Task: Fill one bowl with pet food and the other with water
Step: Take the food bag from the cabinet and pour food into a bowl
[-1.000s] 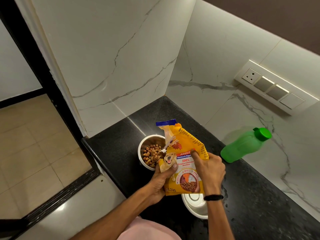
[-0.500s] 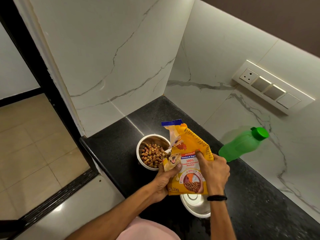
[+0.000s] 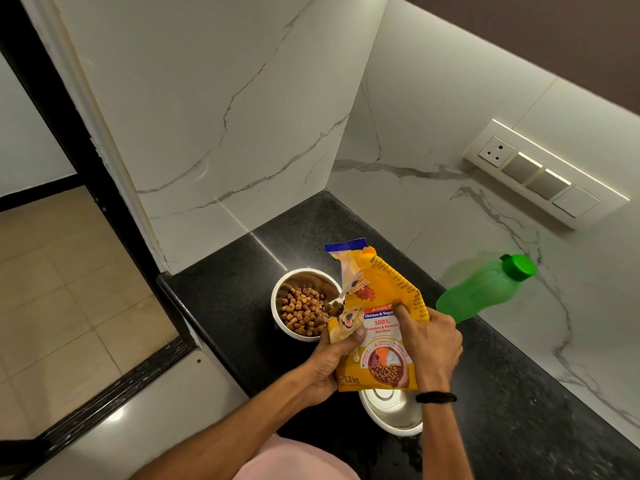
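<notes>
Bag: tipped over kibble bowl, left hand and right hand gripping it (thumbs in front).
Empty bowl: below bag.
Bottle: right of bag, apart.
Tabletop: edge left of bag, past kibble bowl.

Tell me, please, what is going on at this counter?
A person grips a yellow pet food bag with the left hand and the right hand, its open corner tipped over a round steel bowl already holding brown kibble. A second steel bowl nearer the person shows no food, and the green plastic bottle stands capped on the black counter.
</notes>
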